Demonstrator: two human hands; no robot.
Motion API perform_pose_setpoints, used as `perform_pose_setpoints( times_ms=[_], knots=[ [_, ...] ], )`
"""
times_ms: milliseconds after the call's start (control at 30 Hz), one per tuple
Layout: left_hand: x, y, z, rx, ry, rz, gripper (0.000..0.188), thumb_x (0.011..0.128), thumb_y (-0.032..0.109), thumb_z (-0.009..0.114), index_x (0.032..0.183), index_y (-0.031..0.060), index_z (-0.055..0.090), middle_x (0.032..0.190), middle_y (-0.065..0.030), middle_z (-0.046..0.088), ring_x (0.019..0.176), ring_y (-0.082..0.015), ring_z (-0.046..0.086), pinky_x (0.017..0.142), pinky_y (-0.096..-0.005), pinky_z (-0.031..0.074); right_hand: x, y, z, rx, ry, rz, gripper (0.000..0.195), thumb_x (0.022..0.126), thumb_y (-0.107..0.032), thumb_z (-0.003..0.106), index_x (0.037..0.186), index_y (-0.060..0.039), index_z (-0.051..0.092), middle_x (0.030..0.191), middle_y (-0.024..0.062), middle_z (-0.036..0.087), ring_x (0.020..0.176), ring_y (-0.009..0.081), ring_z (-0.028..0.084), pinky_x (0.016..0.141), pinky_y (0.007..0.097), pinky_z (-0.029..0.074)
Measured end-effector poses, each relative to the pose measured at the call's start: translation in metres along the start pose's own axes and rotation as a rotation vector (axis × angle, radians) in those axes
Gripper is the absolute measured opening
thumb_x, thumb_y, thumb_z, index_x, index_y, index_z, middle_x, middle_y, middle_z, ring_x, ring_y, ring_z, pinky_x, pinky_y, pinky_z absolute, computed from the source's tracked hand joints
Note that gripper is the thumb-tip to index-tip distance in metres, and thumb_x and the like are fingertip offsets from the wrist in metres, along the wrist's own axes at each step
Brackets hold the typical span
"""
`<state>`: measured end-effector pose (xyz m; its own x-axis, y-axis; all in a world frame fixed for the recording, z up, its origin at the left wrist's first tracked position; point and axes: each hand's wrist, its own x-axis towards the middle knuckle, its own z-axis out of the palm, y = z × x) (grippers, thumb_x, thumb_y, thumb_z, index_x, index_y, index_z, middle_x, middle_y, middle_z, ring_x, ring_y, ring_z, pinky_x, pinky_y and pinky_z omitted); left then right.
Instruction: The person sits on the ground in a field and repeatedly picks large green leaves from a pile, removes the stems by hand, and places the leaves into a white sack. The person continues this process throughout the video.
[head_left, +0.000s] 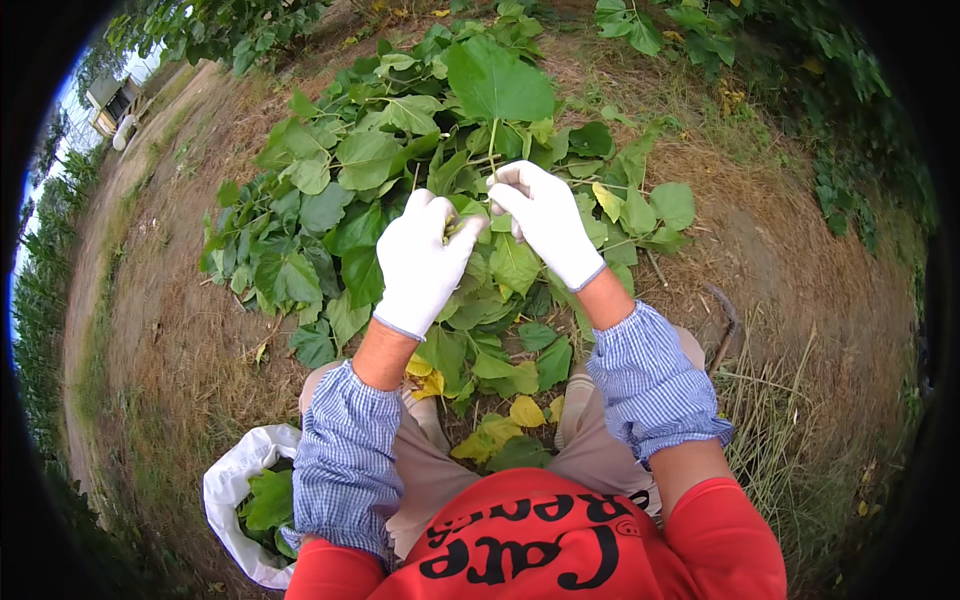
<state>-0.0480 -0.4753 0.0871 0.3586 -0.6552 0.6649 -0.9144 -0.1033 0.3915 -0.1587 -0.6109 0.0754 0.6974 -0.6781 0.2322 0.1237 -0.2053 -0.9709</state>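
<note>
A heap of cut leafy branches with broad green leaves (367, 160) lies on the ground before me. My right hand (541, 217), in a white glove, pinches the stalk of one large green leaf (499, 81), which stands up over the heap. My left hand (429, 259), also in a white glove, is closed around some thin green stalks (452, 225), partly hidden by the fingers. The two hands are close together above the near part of the heap. A thin brown stem tip shows just beyond the left hand.
A white sack (229, 495) with green leaves in it stands at lower left. Yellow leaves (491, 437) lie between my feet. A curved stick (726, 326) and dry grass (765, 420) are at right. Leafy plants (840, 97) border the upper right.
</note>
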Motion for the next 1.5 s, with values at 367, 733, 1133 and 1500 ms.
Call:
perform_pose_setpoints(
  times_ms=[367,733,1133,1500],
  knots=[
    [0.01,-0.022,-0.011,0.543,-0.088,0.287,0.025,0.077,0.011,0.064,0.103,0.0141,0.064,0.077,-0.0055,0.055,0.064,-0.0242,0.058,0.058,-0.0374,0.041,-0.009,0.011,0.014,-0.655,-0.044,-0.423,0.015,0.089,-0.024,0.059,0.097,-0.0139,0.066,0.085,0.0074,0.065,0.082,0.0275,0.065,0.072,0.0371,0.051],
    [-0.001,-0.019,0.003,0.208,-0.055,0.108,0.011,0.079,0.012,0.066,0.085,0.0066,0.058,0.076,-0.0126,0.06,0.064,-0.0315,0.06,0.058,-0.0388,0.047,-0.014,0.013,0.013,-0.768,-0.027,-0.442,0.014,0.09,-0.026,0.057,0.094,-0.0147,0.064,0.085,0.0052,0.064,0.08,0.0258,0.065,0.07,0.0363,0.052],
    [0.0,-0.013,0.003,-0.37,-0.111,-0.319,0.012,0.088,0.011,0.058,0.088,-0.0011,0.061,0.066,-0.0037,0.055,0.062,-0.0076,0.045,0.058,-0.0252,0.042,-0.021,0.013,0.014,-0.865,0.073,-0.548,0.012,0.091,-0.027,0.059,0.094,-0.0166,0.064,0.081,0.0046,0.061,0.068,0.0244,0.064,0.059,0.0345,0.051],
    [0.012,-0.052,-0.11,-0.711,0.467,-0.507,0.017,0.093,0.014,0.054,0.096,-0.0008,0.062,0.088,-0.0041,0.062,0.079,-0.0102,0.056,0.075,-0.0245,0.046,-0.028,0.003,0.026,-0.963,0.003,-0.671,0.01,0.086,-0.024,0.062,0.089,-0.0148,0.058,0.077,0.0069,0.051,0.061,0.0238,0.06,0.05,0.0361,0.046]
  ],
)
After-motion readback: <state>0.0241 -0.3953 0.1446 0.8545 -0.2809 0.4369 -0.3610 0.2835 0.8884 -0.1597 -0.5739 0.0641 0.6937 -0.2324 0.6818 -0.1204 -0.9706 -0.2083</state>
